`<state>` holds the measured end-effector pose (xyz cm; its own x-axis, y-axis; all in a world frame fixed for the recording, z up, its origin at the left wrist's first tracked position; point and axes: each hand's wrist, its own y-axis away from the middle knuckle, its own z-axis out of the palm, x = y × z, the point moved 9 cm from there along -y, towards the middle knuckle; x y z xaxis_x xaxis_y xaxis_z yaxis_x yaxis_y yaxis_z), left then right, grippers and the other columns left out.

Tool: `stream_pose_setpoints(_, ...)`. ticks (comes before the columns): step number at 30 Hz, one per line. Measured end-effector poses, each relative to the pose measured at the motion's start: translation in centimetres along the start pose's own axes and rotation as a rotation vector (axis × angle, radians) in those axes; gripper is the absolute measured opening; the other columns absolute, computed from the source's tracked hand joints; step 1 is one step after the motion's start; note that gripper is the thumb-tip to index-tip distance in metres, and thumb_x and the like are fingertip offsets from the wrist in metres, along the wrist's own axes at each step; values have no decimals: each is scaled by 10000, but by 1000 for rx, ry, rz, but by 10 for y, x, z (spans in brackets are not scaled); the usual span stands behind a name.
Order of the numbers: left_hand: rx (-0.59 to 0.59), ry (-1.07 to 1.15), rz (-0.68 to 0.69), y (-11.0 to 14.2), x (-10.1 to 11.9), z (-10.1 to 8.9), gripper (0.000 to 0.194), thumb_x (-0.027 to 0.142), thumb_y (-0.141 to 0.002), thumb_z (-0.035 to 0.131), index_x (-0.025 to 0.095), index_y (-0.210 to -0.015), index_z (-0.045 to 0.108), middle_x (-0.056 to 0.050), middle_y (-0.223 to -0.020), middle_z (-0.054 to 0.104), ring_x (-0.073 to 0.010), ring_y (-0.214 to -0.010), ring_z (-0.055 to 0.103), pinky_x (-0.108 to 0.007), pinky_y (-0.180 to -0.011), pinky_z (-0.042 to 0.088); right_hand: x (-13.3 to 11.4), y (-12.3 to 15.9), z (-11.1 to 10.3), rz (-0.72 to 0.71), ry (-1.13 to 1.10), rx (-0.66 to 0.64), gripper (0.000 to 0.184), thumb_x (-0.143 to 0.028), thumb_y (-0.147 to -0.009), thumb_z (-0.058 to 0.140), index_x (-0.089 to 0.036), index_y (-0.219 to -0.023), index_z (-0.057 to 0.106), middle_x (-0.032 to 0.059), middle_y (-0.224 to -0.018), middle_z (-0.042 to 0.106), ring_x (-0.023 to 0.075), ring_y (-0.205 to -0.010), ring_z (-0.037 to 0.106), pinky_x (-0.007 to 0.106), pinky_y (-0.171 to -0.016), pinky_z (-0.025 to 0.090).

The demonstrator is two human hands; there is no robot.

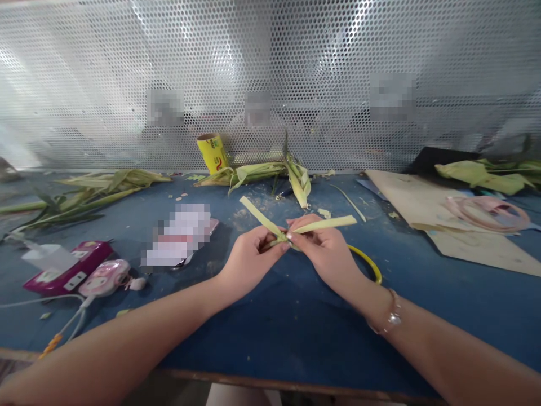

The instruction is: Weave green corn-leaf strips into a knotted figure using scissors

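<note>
Both my hands meet over the middle of the blue table [270, 327], pinching crossed pale green leaf strips [325, 224]. My left hand [249, 256] grips the crossing from the left with closed fingers; one strip sticks out up and to the left of it. My right hand [323, 248] pinches the same crossing from the right, with another strip running out to the right above it. A yellow ring [369, 262] lies on the table just behind my right wrist, partly hidden. A bracelet sits on my right wrist.
Bundles of green leaves lie at the back left [84, 194], back centre [262, 172] and far right [486, 172]. A yellow cup [212, 152] stands by the perforated metal wall. Pink devices [80, 270] with cables sit left; cardboard [456, 225] with pink rings lies right.
</note>
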<state>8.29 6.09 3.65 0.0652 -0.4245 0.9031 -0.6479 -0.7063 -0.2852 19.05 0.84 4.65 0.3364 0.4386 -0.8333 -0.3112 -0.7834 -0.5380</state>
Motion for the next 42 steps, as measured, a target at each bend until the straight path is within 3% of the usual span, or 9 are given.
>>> stream_pose_setpoints(2,4,-52,16,1,3,-1,179,293,-745,571,131,-793,632,48,-550,407,-79,-518,365,-225,-489,286,-12,1,-1,-98,1,23,60,-179,-750,593,-202,-695,598,33,-833,582,185,-893,584,371,-845,442)
stream_pose_setpoints(5,0,-37,29,3,6,0,185,292,-750,568,123,-792,632,39,-559,423,-83,-527,370,-230,-500,295,-17,3,0,-109,34,22,103,-161,-767,579,-202,-675,601,31,-800,573,173,-832,580,369,-809,461)
stream_pose_setpoints(12,3,33,72,4,7,0,193,282,-736,598,148,-861,659,9,-601,524,-93,-556,436,-225,-505,340,-4,5,2,8,-58,35,112,-182,-773,582,-190,-661,588,24,-797,553,159,-789,565,341,-754,462)
stream_pose_setpoints(26,-27,79,29,4,3,2,172,292,-733,607,167,-832,672,13,-606,539,-92,-549,434,-224,-500,327,18,10,12,226,-404,16,86,-248,-757,621,-197,-709,571,-16,-723,567,122,-705,557,270,-674,463)
stream_pose_setpoints(32,66,64,-40,2,-2,-4,182,321,-735,605,148,-781,635,28,-592,507,-88,-550,432,-224,-525,339,26,8,16,311,-415,-15,121,-308,-763,617,-204,-818,588,2,-769,629,143,-744,606,303,-724,490)
stream_pose_setpoints(36,54,223,-31,2,-2,-3,138,250,-724,603,156,-824,592,5,-720,568,-109,-672,502,-233,-627,390,18,7,22,253,-316,-124,204,-277,-753,627,-228,-939,557,17,-913,647,147,-826,622,313,-776,491)
stream_pose_setpoints(39,-5,455,4,1,-1,1,89,191,-708,575,167,-794,582,17,-707,554,-98,-665,501,-223,-638,396,13,7,20,224,-250,-115,215,-249,-749,625,-228,-946,542,8,-860,646,141,-786,622,306,-738,498)
stream_pose_setpoints(42,47,553,-54,-1,-9,-2,80,241,-752,560,172,-743,600,16,-684,549,-89,-661,502,-213,-641,403,9,7,18,189,-170,-102,187,-245,-748,616,-222,-921,549,13,-846,634,146,-772,610,312,-720,499)
